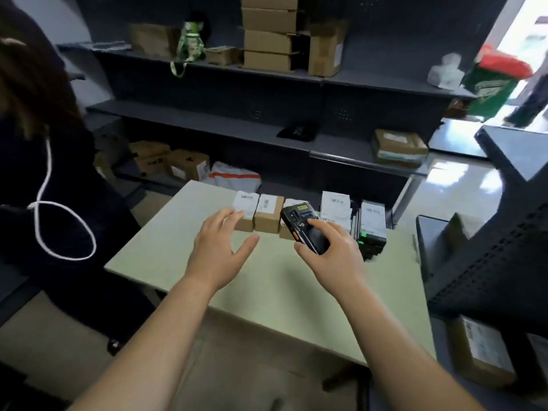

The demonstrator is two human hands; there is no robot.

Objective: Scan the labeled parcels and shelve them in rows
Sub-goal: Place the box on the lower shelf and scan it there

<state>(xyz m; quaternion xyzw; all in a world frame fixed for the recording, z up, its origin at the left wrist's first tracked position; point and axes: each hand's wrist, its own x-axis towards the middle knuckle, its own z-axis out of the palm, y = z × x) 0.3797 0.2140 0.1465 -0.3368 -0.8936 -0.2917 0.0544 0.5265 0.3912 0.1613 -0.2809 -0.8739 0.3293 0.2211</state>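
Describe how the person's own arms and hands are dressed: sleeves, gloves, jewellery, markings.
The left arm and right arm are bare down to the picture's bottom edge; no sleeves show. The left hand and right hand wear no gloves, and no watch, bracelet or marking shows at either wrist.

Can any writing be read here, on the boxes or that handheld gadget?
None can be read.
Labels on the parcels on the table: print and a barcode, too blurred.
Screen of the scanner: too small.
Green box at the far right: lettering blurred.

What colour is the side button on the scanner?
Orange, on the black scanner the right hand holds; head view.
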